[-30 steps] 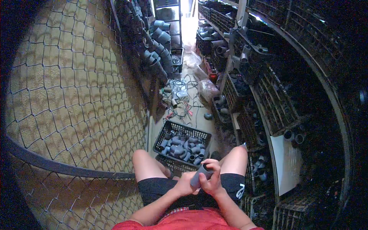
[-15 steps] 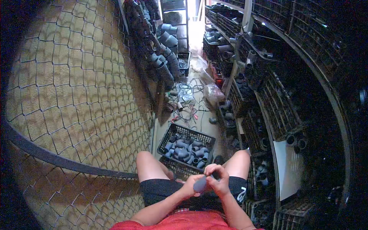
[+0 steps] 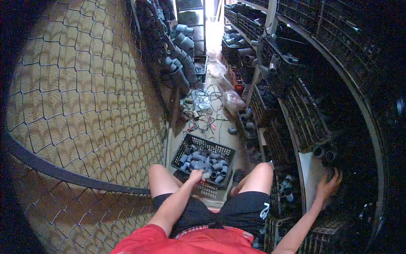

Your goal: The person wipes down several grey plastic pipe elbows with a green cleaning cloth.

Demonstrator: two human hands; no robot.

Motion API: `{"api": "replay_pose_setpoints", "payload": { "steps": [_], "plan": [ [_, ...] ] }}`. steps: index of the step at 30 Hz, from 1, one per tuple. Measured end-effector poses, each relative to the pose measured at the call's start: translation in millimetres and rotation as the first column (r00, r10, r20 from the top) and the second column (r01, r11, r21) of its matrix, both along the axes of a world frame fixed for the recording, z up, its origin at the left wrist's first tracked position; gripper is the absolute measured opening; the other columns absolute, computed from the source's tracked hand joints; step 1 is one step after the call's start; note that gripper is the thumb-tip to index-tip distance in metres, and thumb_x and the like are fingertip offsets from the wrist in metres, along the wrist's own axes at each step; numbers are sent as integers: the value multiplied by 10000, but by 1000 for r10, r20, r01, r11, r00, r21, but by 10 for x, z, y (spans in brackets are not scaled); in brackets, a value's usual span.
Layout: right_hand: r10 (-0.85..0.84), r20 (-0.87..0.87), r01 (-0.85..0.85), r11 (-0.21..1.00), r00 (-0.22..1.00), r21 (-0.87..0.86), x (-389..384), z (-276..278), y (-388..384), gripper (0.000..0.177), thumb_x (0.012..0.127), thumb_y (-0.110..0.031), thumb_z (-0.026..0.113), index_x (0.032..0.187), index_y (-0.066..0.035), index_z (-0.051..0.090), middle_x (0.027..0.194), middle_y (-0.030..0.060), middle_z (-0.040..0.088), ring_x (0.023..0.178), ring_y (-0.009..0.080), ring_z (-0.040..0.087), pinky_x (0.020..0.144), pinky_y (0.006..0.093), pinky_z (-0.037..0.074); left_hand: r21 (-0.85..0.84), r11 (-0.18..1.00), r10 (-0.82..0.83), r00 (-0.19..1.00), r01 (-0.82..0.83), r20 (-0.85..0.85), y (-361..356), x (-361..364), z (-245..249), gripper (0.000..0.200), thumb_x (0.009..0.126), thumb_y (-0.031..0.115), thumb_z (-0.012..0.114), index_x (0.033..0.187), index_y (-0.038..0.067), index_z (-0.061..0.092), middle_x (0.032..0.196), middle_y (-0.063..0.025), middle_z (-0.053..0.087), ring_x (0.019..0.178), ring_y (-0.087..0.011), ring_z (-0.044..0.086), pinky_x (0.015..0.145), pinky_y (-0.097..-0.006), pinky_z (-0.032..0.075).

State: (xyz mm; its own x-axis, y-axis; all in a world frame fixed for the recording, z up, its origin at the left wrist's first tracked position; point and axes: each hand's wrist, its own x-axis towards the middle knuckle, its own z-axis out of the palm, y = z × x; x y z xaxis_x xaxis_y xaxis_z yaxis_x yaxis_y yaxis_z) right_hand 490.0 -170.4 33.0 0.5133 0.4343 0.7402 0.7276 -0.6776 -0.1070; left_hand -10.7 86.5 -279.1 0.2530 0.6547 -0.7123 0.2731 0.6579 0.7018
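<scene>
No txt you can read for sure. White mark (image 3: 264,210) nr hem of your blk shorts (image 3: 247,205), R leg: logo or no., can't tell. Pale lettering (image 3: 305,87) on dk crate (image 3: 305,116) to your R: too sm./blurred.

Wire mesh (image 3: 62,114), tan wall (image 3: 101,44); bright far light (image 3: 215,36).

Head view: from the wearer's head, forward and steeply down
Near edge: red shirt (image 3: 190,243), close below
Mid-frame: black crate (image 3: 215,147) beyond the knees (image 3: 157,171)
Far end: bright opening (image 3: 215,34), top centre
</scene>
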Motion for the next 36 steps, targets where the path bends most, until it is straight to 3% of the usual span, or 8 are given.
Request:
{"api": "replay_pose_setpoints", "payload": {
  "steps": [7, 12, 19, 22, 25, 30, 33, 36],
  "plan": [
    [-197, -280, 113, 950, 940, -290, -84, -209, 124, 572, 856, -286, 692, 1310, 17, 521, 1347, 276, 493, 1269, 426, 450, 1059, 493, 373, -16, 982, 189, 955, -191, 227, 124, -3, 288, 391, 988, 387, 508, 1091, 36, 646, 768, -72, 673, 548, -138, 609, 377, -247, 418],
    [167, -296, -110, 974, 941, 198, 188, -228, 341, 644, 857, -243, 719, 1374, 7, 427, 1291, 267, 531, 1219, 424, 487, 1034, 482, 381, 102, 985, 114, 971, -137, 209, -52, 79, 386, 303, 961, 325, 549, 1060, 71, 679, 768, -50, 666, 554, -107, 599, 389, -246, 427],
    [285, -242, -206, 929, 927, 306, 432, -467, 666, 789, 836, -220, 766, 1444, -21, 305, 1285, 232, 530, 1199, 366, 495, 1030, 448, 389, 52, 994, 93, 989, -99, 111, -230, 145, 575, 316, 950, 342, 554, 1067, 77, 680, 766, -45, 664, 542, -109, 586, 382, -249, 383],
    [566, -170, -382, 719, 807, 581, 454, -382, 710, 660, 883, -211, 720, 1422, -38, 380, 1312, 222, 525, 1185, 357, 518, 1023, 422, 402, 93, 992, 75, 992, -85, 97, -237, 78, 559, 340, 953, 348, 556, 1089, 58, 671, 781, -52, 660, 560, -113, 594, 404, -254, 412],
    [282, 125, -302, 933, 951, 196, 634, -367, 660, 466, 934, -189, 654, 1347, -40, 498, 1294, 211, 556, 1150, 350, 555, 1007, 407, 420, 94, 991, 81, 992, -90, 92, -220, 17, 552, 365, 952, 356, 564, 1095, 36, 666, 803, -58, 664, 567, -118, 604, 420, -257, 437],
    [366, -136, -191, 725, 921, 662, 661, -475, 559, 356, 1025, -255, 471, 1287, -39, 576, 1258, 221, 595, 1146, 384, 565, 998, 444, 433, 127, 990, 45, 996, -54, 76, -206, 19, 497, 376, 953, 349, 567, 1128, 27, 655, 812, -61, 670, 568, -121, 612, 434, -262, 451],
    [115, -188, 52, 709, 975, 703, 515, -359, 462, 409, 1046, -302, 384, 1302, -39, 564, 1266, 214, 595, 1153, 377, 566, 1019, 450, 418, 169, 981, 83, 993, -95, 80, -219, 53, 447, 341, 942, 284, 591, 1158, 28, 651, 843, -68, 682, 591, -127, 626, 460, -267, 468],
    [199, -328, 126, 650, 923, 749, 772, -535, 263, 418, 1043, -315, 367, 1305, -44, 550, 1292, 224, 572, 1173, 366, 557, 1026, 463, 409, 219, 968, 105, 990, -123, 94, -247, 86, 457, 327, 928, 245, 610, 1182, 42, 644, 816, -74, 687, 573, -122, 616, 469, -264, 467]
  ]
}}
